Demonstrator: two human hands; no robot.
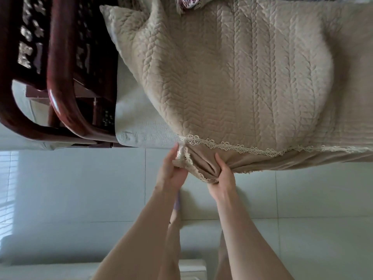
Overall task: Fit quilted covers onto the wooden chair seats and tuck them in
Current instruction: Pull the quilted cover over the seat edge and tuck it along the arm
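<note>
A beige quilted cover (232, 77) with a lace-trimmed edge lies spread over the seat and hangs over its front edge. Its left part is bunched and leaves the pale seat cushion (139, 122) bare. My left hand (171, 172) pinches the lace corner of the cover at the front edge. My right hand (224, 178) grips a fold of the hanging skirt just to the right of it. Both hands are close together below the seat's front edge.
A dark red wooden armrest (62, 93) with carved panels curves down at the left of the seat. A patterned cloth (187, 2) lies at the back. Pale floor tiles (80, 188) lie below, and my legs are under my arms.
</note>
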